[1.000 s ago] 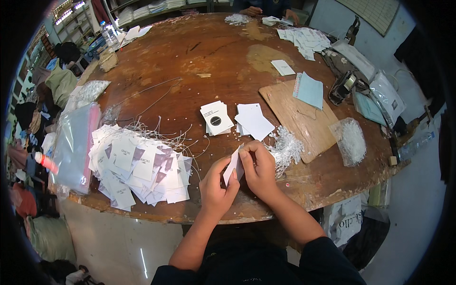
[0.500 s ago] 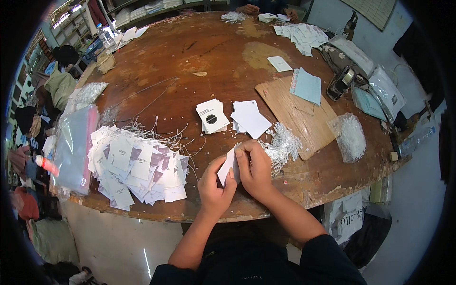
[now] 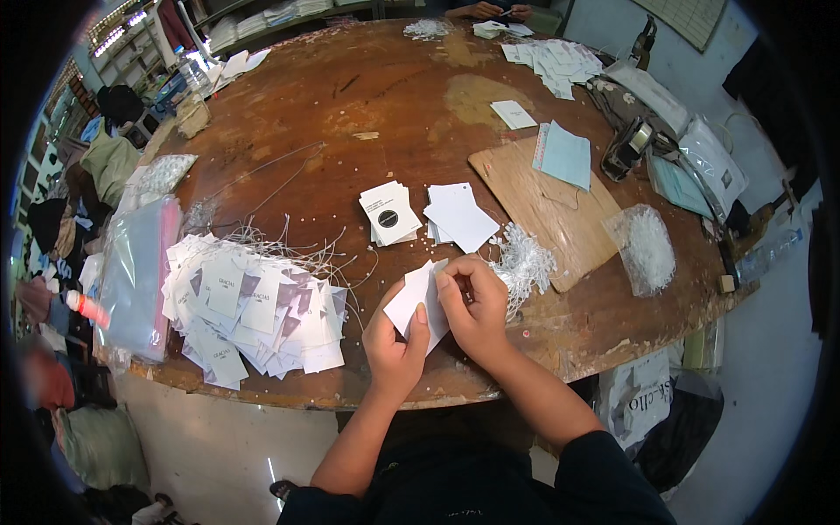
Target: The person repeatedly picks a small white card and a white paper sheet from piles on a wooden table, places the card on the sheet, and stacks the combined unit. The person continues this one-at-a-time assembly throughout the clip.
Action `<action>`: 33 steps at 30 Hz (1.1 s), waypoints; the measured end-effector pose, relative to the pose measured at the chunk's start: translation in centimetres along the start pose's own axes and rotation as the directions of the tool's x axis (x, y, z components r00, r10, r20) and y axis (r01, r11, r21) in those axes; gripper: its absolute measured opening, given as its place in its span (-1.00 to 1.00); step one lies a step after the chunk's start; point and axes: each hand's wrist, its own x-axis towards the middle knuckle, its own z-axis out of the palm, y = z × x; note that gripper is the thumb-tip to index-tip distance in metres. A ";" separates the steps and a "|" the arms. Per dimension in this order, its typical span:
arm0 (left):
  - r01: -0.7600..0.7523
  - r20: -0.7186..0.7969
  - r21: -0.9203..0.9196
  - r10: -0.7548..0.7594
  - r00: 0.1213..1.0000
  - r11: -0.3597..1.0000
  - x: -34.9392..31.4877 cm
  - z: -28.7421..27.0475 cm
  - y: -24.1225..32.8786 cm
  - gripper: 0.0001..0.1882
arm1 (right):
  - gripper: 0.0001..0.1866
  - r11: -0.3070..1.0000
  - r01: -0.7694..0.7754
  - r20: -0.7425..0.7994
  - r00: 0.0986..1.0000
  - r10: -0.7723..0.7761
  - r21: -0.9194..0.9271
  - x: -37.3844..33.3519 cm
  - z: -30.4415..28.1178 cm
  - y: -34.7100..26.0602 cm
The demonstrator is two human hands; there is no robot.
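White card tags (image 3: 408, 300), overlapping and slightly fanned, are gripped in my left hand (image 3: 391, 350), its thumb pressed on their face. My right hand (image 3: 477, 308) pinches their upper right edge between thumb and fingertips; whether a string is there too is too small to tell. Just beyond my hands sit a stack of printed cards with a black circle (image 3: 388, 218) and a stack of blank white cards (image 3: 464, 219). A bundle of white tag strings (image 3: 523, 267) lies right of my right hand. To the left spreads a heap of strung tags (image 3: 254, 306).
A wooden board (image 3: 560, 223) bears a light blue sheet (image 3: 564, 157). Beside it lie a clear bag of white bits (image 3: 646, 249) and a dark spool device (image 3: 628, 149). Plastic bags (image 3: 136, 280) rest at the table's left edge. Another person's hands (image 3: 486, 10) work at the far side.
The tags in my left hand have fanned apart, showing more white surface on the left. My right hand has shifted slightly right, still pinching their edge. At the far side, the other person's hands moved closer together.
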 end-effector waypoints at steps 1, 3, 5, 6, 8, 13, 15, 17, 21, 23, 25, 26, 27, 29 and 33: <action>0.004 -0.002 -0.001 -0.004 1.000 1.000 -0.1 0.0 -0.1 -0.61 | -0.96 1.000 0.005 0.003 1.000 -0.005 -0.008 0.0 0.0 -0.1; -0.014 0.002 0.017 0.014 1.000 1.000 -0.2 -0.1 -0.2 -0.61 | -0.96 0.992 0.094 0.017 0.995 -0.093 -0.089 0.2 0.0 -0.1; -0.022 0.033 0.042 0.021 0.999 0.999 -0.3 -0.2 -0.3 -0.60 | -0.96 0.980 0.148 0.031 0.989 -0.145 -0.130 0.4 0.0 -0.2; -0.024 0.061 0.056 0.021 0.998 0.998 -0.2 -0.4 -0.3 -0.58 | -0.96 0.978 0.161 0.034 0.987 -0.158 -0.135 0.5 0.0 -0.2; -0.074 0.086 0.094 0.066 0.994 0.993 -0.1 -0.5 -0.1 -0.58 | -0.95 0.977 0.159 0.045 0.987 -0.154 -0.144 0.6 0.0 -0.2; -0.364 0.080 0.272 0.356 0.931 0.891 1.1 -0.3 0.7 -0.65 | -0.92 0.998 -0.006 0.088 0.996 0.012 -0.058 0.4 -0.6 -0.4; -0.452 0.179 0.385 0.416 0.892 0.804 1.7 -0.8 1.1 -0.66 | -0.88 0.943 -0.277 0.153 0.956 0.251 0.185 0.6 -1.0 -0.5; -0.526 0.266 0.504 0.456 0.849 0.684 2.4 -1.3 1.4 -0.66 | -0.86 0.826 -0.460 0.264 0.883 0.388 0.325 1.2 -1.8 -0.4; -0.584 0.352 0.665 0.494 0.795 0.466 2.7 -1.7 1.6 -0.64 | -0.81 0.651 -0.669 0.441 0.736 0.514 0.358 2.1 -3.2 0.2; -0.599 0.391 0.663 0.475 0.788 0.449 2.3 -2.0 1.7 -0.64 | -0.80 0.587 -0.693 0.475 0.717 0.509 0.417 2.1 -3.3 0.6; -0.688 0.468 0.597 0.518 0.716 0.412 1.5 -2.5 1.9 -0.63 | -0.76 0.762 -0.614 0.430 0.756 0.494 0.206 2.1 -3.4 1.1; -0.726 0.505 0.561 0.530 0.681 0.399 1.1 -2.8 2.0 -0.63 | -0.73 0.816 -0.574 0.409 0.761 0.504 0.063 2.2 -3.5 1.3; -0.721 0.502 0.576 0.529 0.684 0.385 1.1 -3.4 2.0 -0.63 | -0.72 0.842 -0.526 0.312 0.825 0.472 0.118 2.4 -3.7 1.6; -0.710 0.499 0.606 0.525 0.690 0.357 1.4 -5.8 2.0 -0.65 | -0.69 0.878 -0.452 0.089 0.892 0.443 0.156 3.0 -4.1 2.1; -0.386 0.326 0.902 0.280 0.903 0.193 5.4 -12.7 1.0 -0.66 | -0.74 0.944 -0.304 -0.179 0.943 0.279 -0.126 4.4 -4.4 3.4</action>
